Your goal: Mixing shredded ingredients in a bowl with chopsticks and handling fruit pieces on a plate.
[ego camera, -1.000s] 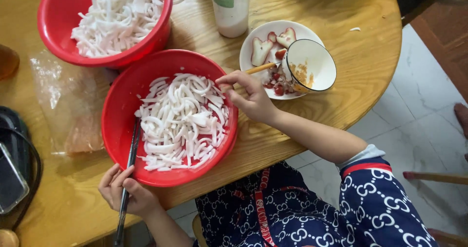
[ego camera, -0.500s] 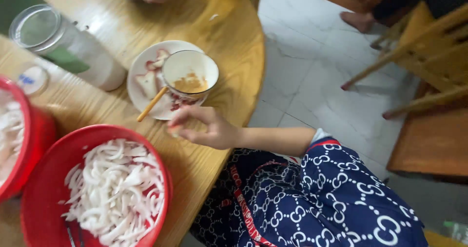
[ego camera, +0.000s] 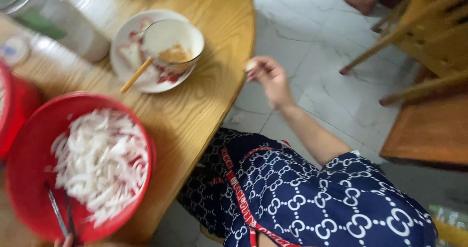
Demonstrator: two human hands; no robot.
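A hand holds a little white bit past the desk edge

The right hand [ego camera: 271, 79] is out past the round wooden desk [ego camera: 204, 105], over the floor, its fingers [ego camera: 255, 65] pinched on a small white piece [ego camera: 250, 65] (too blurry to name). On the desk sits a red bowl [ego camera: 29, 169] of white strips [ego camera: 100, 161]. The left hand [ego camera: 63, 240] barely shows below the bowl, holding dark chopsticks [ego camera: 58, 213].

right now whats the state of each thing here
right hand: off the table edge, pinching a small pale piece
red bowl: heaped with white strips
chopsticks: tips in that bowl
white cup: tilted on the plate, orange residue inside
jar: on its side
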